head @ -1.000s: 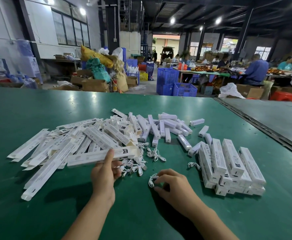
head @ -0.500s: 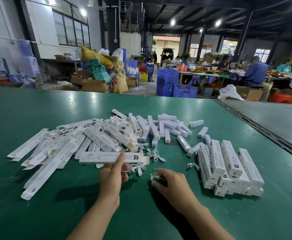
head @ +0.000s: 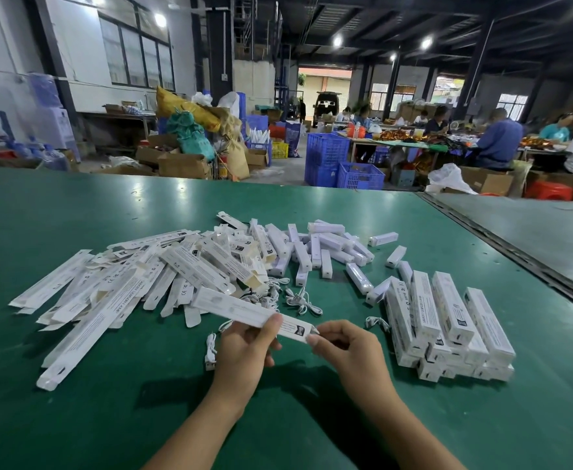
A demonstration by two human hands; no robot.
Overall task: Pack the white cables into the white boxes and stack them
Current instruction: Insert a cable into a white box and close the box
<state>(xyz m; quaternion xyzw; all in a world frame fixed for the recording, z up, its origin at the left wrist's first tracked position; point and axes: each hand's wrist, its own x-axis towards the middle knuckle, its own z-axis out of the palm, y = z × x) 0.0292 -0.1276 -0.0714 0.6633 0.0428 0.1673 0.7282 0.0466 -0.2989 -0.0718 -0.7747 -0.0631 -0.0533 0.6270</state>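
While left hand point(head: 244, 347) grips a box point(head: 241, 308) mid-length just above the counter point(head: 74, 418), right hand point(head: 349, 347) fingers point(head: 327, 335) pinch its near end: opening step, I'd say. Next: pop it square, feed in a cable point(head: 210, 351) from those lying nearby. Stack point(head: 447, 320) at rt holds closed boxes; contents hidden.

I can read very little here. A "CE" mark stands on a few flat boxes point(head: 113, 279) in the pile on the left. One more "CE" stands on a box in the stack point(head: 447, 320) on the right. Long lines of print run down the boxes in both piles, but the letters are too small and blurry for me. The held box point(head: 244, 308) near me has a small dark label at its right end. I cannot read it.
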